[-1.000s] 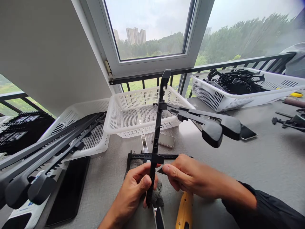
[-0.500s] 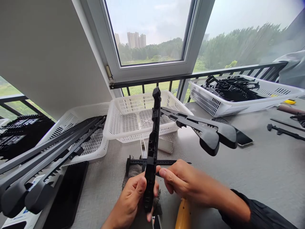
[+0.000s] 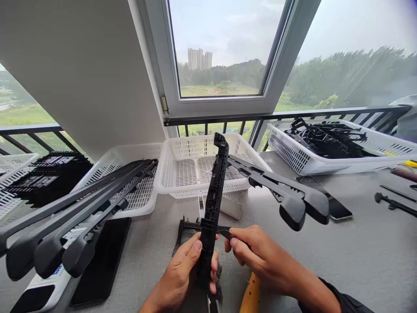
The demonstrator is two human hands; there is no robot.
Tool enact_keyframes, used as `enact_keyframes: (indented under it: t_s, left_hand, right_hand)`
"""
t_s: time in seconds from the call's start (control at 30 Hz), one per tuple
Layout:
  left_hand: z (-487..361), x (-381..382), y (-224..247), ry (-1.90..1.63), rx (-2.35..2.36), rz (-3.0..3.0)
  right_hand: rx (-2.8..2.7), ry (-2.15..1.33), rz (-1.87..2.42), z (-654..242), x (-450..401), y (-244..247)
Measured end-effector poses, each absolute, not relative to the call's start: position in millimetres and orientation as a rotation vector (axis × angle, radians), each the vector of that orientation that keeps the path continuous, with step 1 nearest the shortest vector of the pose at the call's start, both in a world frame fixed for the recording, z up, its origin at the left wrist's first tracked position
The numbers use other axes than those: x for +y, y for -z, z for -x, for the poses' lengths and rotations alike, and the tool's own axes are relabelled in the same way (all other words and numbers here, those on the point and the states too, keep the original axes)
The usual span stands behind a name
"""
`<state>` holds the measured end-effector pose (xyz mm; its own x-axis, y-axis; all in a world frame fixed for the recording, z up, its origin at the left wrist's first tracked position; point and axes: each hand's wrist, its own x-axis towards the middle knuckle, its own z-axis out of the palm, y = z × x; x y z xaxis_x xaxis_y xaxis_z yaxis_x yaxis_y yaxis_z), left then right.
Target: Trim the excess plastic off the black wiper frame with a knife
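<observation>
Window: a white-framed pane (image 3: 224, 52) swung open above a black railing (image 3: 293, 116), trees and tower blocks beyond.
Table: grey worktop (image 3: 358, 252) running across the whole lower view.
Right basket: white perforated basket (image 3: 293, 152) at the far right, heaped with black plastic parts (image 3: 325, 139).
Middle basket: white perforated basket (image 3: 192, 167) straight ahead; only its mesh floor shows.
Left basket: white basket (image 3: 130, 204) with long black bars (image 3: 81, 204) lying over its rim and reaching toward the camera.
Black trays: a stack of dark moulded trays (image 3: 48, 174) at far left, behind the bars.
Phone: a dark phone (image 3: 100, 261) flat on the table, just beside the left basket.
Black plastic rail: the long ribbed rail (image 3: 215, 195) stands nearly upright in front of the middle basket, its hooked top level with the basket rim, its lower end in the left hand.
Forked part: two black paddle-ended arms (image 3: 293, 200) stretch rightward from beside the rail's upper half.
Left hand: the left hand (image 3: 182, 274) is wrapped closed round the rail's lower end, thumb pressed on its front face.
Right hand: the right hand (image 3: 257, 256) pinches a small dark blade-like tool (image 3: 224, 233), thumb and forefinger tight, the tip touching the rail's side.
Yellow handle: a yellow tool handle (image 3: 249, 295) lies on the table beneath the right wrist.
Caliper: a black caliper (image 3: 189, 225) lies flat behind the hands.
</observation>
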<state>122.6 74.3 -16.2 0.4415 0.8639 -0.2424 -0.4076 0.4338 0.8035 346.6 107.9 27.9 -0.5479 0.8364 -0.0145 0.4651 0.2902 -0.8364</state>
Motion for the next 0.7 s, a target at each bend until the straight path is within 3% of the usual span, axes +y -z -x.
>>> enact_keyframes:
  t_s: [0.23,0.43,0.7]
  left_hand:
    - [-126,74,18,-0.908,0.666,-0.648]
    - [-128,75,26,-0.909,0.636,-0.648]
    - [-130,83,30,-0.91,0.673,-0.685]
  right_hand:
    - [-1.956,-1.376,1.052,-351,103,-21]
    - [-1.905,-0.9,1.117,-346,99,-13]
    - [-1.982,-0.352,1.052,-362,67,41]
